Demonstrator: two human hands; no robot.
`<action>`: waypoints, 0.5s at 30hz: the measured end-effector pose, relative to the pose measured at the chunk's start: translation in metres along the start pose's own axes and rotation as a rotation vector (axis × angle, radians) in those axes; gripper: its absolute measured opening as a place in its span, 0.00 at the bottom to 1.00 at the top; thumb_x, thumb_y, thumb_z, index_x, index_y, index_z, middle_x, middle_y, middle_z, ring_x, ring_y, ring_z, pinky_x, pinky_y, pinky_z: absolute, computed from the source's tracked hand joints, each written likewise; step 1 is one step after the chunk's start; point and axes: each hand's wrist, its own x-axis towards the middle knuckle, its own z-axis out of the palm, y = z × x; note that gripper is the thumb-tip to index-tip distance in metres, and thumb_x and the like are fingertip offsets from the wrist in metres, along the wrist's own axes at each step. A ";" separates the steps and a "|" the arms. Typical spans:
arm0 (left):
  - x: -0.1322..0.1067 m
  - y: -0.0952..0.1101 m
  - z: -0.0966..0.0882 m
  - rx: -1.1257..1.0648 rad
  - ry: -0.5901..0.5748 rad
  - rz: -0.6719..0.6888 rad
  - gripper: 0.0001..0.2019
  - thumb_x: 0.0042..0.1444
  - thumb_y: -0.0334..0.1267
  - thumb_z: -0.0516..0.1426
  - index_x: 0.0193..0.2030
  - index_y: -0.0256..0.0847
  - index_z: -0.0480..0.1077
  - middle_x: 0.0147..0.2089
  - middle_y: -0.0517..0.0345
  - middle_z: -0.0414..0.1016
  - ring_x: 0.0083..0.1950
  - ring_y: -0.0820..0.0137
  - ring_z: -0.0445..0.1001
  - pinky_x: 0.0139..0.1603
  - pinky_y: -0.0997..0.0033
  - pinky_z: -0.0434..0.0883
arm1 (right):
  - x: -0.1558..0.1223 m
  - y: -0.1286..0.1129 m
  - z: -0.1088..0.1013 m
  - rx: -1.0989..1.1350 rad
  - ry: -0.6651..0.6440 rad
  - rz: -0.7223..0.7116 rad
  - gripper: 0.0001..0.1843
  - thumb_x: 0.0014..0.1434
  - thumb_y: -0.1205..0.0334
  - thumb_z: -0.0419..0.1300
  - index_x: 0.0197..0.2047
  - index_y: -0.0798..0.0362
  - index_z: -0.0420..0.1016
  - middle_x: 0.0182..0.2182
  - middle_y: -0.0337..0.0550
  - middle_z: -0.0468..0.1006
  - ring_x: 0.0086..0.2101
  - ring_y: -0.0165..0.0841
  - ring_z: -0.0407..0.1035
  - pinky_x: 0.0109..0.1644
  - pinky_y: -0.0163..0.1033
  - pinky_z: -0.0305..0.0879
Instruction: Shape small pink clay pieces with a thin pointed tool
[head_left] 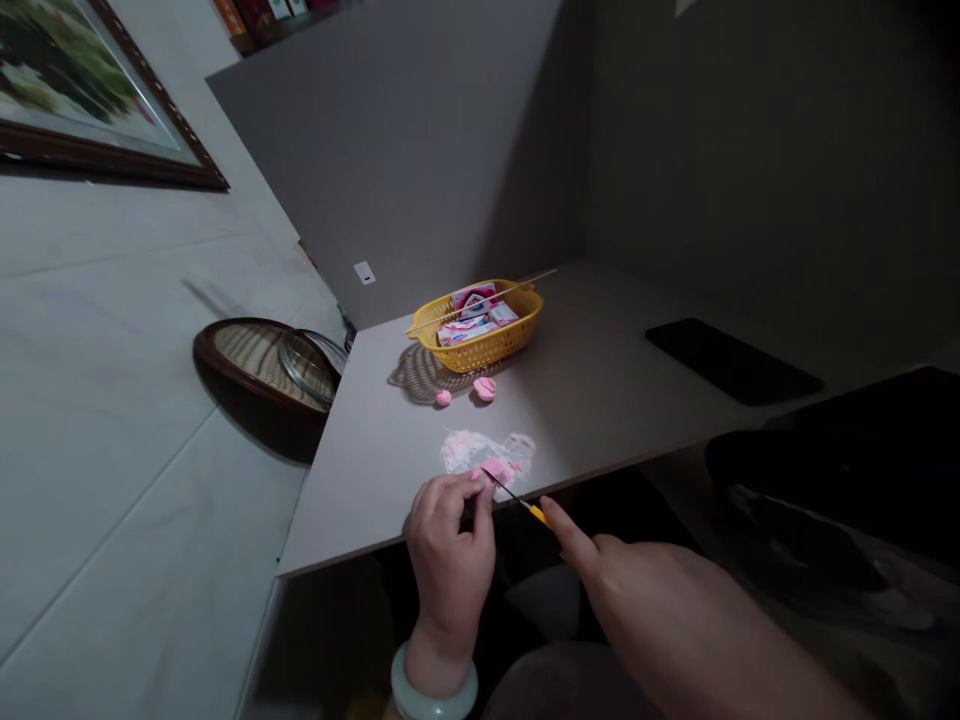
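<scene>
Wide shot first: a grey worktop [600, 390] in a dim room, a framed picture [90, 95] off beyond the left edge, and just past that same edge a round woven tray [251, 360] with a dark wooden rim, a glass lid [307, 365] overlapping it. Toward the right edge, a flat black slab [731, 360], phone or tablet, no telling which. Back near the far corner, a yellow plastic basket [480, 350] packed with small printed boxes [469, 322], a thin skewer [517, 296] laid across the top. Just in front, two pink clay balls [484, 389]. Closer in, by the front edge, a pale pink smear [469, 450], and right there the action: a pink clay lump [496, 472] pinched in the curled fingers of the left hand [450, 540], a jade bangle [433, 690] on the wrist. Nearer hand to the lump: the left, no contest. A yellow-handled knife [521, 500], thin dark blade tip at the lump, long axis running down and right toward the extended index finger of the right hand [645, 590], other fingers folded out of sight. Touching the handle or just beside it? Hard to call. Underside of the lump hidden behind the fingers.
</scene>
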 end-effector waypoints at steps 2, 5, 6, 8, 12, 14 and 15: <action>0.001 0.000 0.001 0.011 0.006 0.002 0.02 0.62 0.33 0.60 0.37 0.42 0.73 0.37 0.55 0.78 0.41 0.66 0.76 0.46 0.64 0.73 | 0.006 -0.002 0.000 0.004 0.014 0.020 0.34 0.58 0.71 0.55 0.69 0.55 0.62 0.23 0.45 0.81 0.21 0.38 0.76 0.22 0.36 0.66; 0.003 -0.002 0.001 0.041 0.004 -0.012 0.03 0.63 0.34 0.59 0.36 0.41 0.73 0.37 0.55 0.78 0.41 0.66 0.76 0.46 0.64 0.73 | 0.025 -0.008 -0.007 0.011 0.035 0.007 0.30 0.60 0.73 0.54 0.66 0.59 0.65 0.29 0.50 0.83 0.25 0.37 0.78 0.26 0.34 0.68; 0.004 -0.003 0.000 0.046 -0.002 -0.021 0.04 0.63 0.35 0.59 0.36 0.41 0.74 0.38 0.55 0.78 0.41 0.66 0.76 0.46 0.63 0.73 | 0.031 -0.010 -0.010 0.013 0.039 -0.005 0.29 0.60 0.73 0.54 0.65 0.60 0.65 0.31 0.51 0.83 0.26 0.36 0.78 0.27 0.34 0.68; 0.005 -0.003 -0.002 0.043 -0.026 -0.048 0.04 0.63 0.36 0.59 0.37 0.42 0.74 0.38 0.55 0.78 0.42 0.65 0.76 0.47 0.63 0.73 | 0.035 -0.011 -0.013 0.011 0.040 -0.025 0.29 0.60 0.75 0.54 0.65 0.60 0.65 0.31 0.51 0.83 0.26 0.36 0.78 0.28 0.33 0.68; 0.009 -0.002 -0.008 0.052 -0.109 -0.181 0.05 0.62 0.41 0.60 0.39 0.42 0.74 0.38 0.54 0.78 0.40 0.64 0.77 0.43 0.63 0.74 | 0.028 -0.010 -0.012 0.009 0.004 -0.035 0.36 0.56 0.80 0.52 0.68 0.61 0.61 0.31 0.49 0.83 0.26 0.36 0.78 0.26 0.32 0.67; 0.013 -0.002 -0.011 0.082 -0.167 -0.249 0.06 0.61 0.42 0.60 0.40 0.43 0.74 0.37 0.55 0.78 0.37 0.64 0.76 0.40 0.63 0.74 | 0.025 -0.008 -0.009 0.011 -0.008 -0.041 0.38 0.55 0.81 0.52 0.69 0.61 0.59 0.31 0.49 0.83 0.26 0.36 0.78 0.25 0.32 0.66; 0.015 -0.002 -0.012 0.096 -0.198 -0.268 0.06 0.61 0.42 0.61 0.40 0.43 0.74 0.37 0.55 0.78 0.36 0.64 0.76 0.39 0.63 0.73 | 0.025 -0.008 -0.008 0.011 0.000 -0.045 0.39 0.55 0.81 0.51 0.70 0.60 0.59 0.31 0.49 0.83 0.26 0.35 0.78 0.25 0.32 0.66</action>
